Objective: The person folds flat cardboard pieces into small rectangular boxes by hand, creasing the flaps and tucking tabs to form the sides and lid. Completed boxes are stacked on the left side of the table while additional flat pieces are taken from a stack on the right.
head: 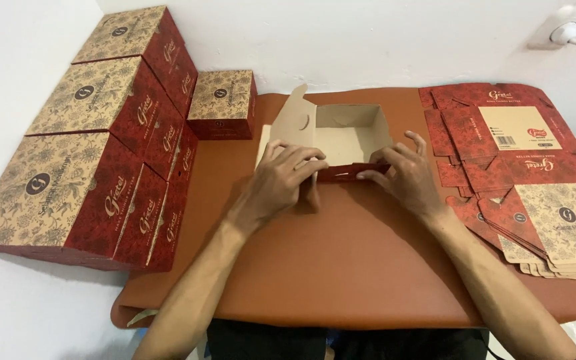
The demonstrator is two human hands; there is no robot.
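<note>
Both hands work at one half-folded box [345, 133] in the middle of the worktop [341, 267], toward its far edge. Left hand [287, 177] has its fingers curled and pressed together over the box's near left corner, pinching the cardboard wall there. Right hand [405, 173] lies just beside it, fingers [375, 175] bent and pinching the red near flap [341, 173] of the box, which runs between the two hands. The box stands open, its plain brown inside facing up, and its lid [295, 120] leans out to the left behind the left hand.

Right of the right hand, along the worktop's right edge, lies a stack of flat unfolded boxes [535, 193], red with a beige flowered panel, near but not touching the hand. One finished small box [223, 103] sits shut at the far left corner. Beyond the left edge, against the wall, stand finished boxes [95, 140] in stacked rows, beige flowered tops and red sides. A white socket [568, 30] sits on the far wall at the upper right.
</note>
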